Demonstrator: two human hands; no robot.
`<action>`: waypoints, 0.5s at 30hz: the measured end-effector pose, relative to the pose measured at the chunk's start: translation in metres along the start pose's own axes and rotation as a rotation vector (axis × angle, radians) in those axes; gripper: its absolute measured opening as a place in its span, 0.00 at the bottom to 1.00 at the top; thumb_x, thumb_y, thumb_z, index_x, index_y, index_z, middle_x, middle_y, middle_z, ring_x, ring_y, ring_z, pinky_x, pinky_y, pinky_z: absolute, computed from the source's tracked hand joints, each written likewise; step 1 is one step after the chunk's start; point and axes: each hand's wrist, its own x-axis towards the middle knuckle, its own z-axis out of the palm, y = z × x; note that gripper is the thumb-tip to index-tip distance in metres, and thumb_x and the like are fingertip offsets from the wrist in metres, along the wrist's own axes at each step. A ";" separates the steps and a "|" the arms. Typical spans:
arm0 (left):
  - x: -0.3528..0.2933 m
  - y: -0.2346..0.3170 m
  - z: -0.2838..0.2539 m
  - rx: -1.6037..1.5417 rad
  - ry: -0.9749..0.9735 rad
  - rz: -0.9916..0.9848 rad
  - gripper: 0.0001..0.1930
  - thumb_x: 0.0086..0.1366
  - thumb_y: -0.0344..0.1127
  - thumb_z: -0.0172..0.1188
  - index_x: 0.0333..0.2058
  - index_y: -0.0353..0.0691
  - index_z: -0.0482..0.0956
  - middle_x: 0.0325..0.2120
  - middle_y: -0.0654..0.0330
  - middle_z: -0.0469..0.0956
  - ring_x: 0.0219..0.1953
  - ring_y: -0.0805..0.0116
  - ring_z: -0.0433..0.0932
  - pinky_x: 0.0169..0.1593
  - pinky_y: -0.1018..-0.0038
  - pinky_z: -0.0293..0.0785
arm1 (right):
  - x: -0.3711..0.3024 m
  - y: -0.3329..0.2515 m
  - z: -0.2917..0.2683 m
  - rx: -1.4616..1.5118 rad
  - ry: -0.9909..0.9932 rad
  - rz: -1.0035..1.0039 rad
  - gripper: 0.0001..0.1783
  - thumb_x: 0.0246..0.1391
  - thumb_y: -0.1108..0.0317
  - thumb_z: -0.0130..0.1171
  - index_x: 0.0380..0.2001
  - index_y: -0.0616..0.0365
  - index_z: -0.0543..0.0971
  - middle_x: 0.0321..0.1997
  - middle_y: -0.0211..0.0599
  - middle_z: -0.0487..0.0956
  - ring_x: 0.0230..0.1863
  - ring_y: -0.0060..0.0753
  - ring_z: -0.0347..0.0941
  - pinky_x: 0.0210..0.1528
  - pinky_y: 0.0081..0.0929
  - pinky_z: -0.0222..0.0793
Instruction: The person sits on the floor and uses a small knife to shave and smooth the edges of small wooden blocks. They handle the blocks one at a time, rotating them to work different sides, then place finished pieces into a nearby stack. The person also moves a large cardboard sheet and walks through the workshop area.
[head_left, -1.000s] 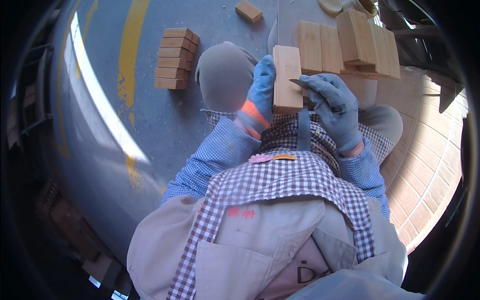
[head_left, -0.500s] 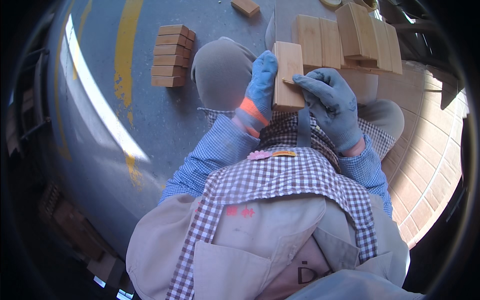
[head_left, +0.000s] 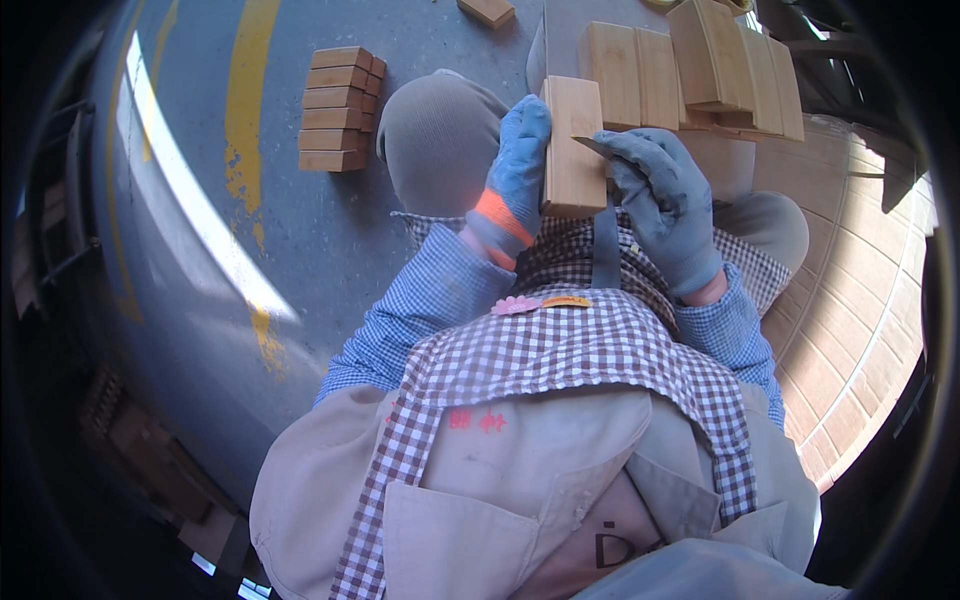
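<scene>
We have the light-brown, rectangular wooden block [head_left: 575, 150] held up in front of our apron, gripped along its nine o'clock side by our blue-gloved left hand [head_left: 518, 150] with the orange cuff. Our grey-gloved right hand [head_left: 662, 195], at four o'clock from the block, pinches a thin, dark, pointed tool [head_left: 590, 145] whose tip lies over the block's upper face and aims toward nine o'clock. We cannot tell whether the tip presses in or only skims.

The likeliest trouble, we judge, is a slip: too much push on that smooth face could send the point across into our left fingers, or leave a scratch. As we see no grip on the three o'clock side, sideways pressure might also twist the block loose.

At two o'clock from the block, a tilted pale wooden block [head_left: 712, 60] sits raised on a row of wide pale wooden blocks [head_left: 618, 78]; a knock from our right hand could topple it. The neat stack of small orange-brown blocks [head_left: 335, 120], between nine and ten o'clock, stands well apart, so it seems safer.
</scene>
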 end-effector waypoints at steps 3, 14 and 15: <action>-0.001 0.000 0.000 0.029 0.038 0.001 0.38 0.67 0.67 0.53 0.64 0.43 0.66 0.51 0.54 0.77 0.50 0.62 0.81 0.51 0.66 0.82 | -0.004 0.004 0.003 0.252 0.054 0.228 0.12 0.63 0.72 0.59 0.49 0.58 0.81 0.44 0.36 0.81 0.43 0.29 0.79 0.47 0.25 0.77; -0.002 0.001 0.000 0.006 -0.002 0.009 0.39 0.68 0.67 0.53 0.64 0.42 0.65 0.51 0.54 0.77 0.50 0.62 0.81 0.50 0.67 0.82 | -0.007 0.012 0.002 0.192 0.032 0.097 0.14 0.63 0.72 0.59 0.51 0.59 0.81 0.47 0.38 0.81 0.47 0.31 0.78 0.50 0.24 0.76; -0.002 0.000 0.000 -0.007 -0.007 -0.002 0.39 0.68 0.67 0.52 0.65 0.42 0.64 0.52 0.54 0.77 0.50 0.62 0.81 0.50 0.67 0.82 | -0.006 0.013 0.001 0.187 0.026 0.096 0.14 0.62 0.73 0.59 0.51 0.59 0.81 0.47 0.38 0.80 0.47 0.31 0.78 0.50 0.24 0.76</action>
